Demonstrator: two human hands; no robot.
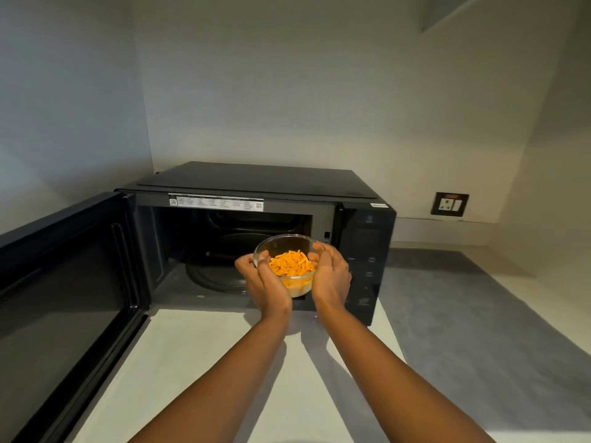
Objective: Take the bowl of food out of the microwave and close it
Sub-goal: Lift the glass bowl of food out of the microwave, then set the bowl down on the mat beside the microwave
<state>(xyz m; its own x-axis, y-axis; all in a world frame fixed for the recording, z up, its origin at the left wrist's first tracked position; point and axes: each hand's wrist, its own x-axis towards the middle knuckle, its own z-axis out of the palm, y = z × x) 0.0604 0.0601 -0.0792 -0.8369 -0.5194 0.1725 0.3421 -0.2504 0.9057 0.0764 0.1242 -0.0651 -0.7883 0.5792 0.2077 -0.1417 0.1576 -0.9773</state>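
A clear glass bowl (285,245) filled with orange food pieces (291,263) is held at the mouth of the black microwave (256,182), at the right side of its opening. My left hand (263,281) grips the bowl's left side and my right hand (331,276) grips its right side. The bowl is lifted off the dark glass turntable (211,278), which lies behind and to its left. The microwave door (60,282) stands swung wide open to the left.
The microwave stands on a pale counter (204,362) in a corner of white walls. Its control panel (366,260) is just right of my right hand. A wall socket (449,204) sits at the back right. A grey strip of counter (463,314) runs along the right.
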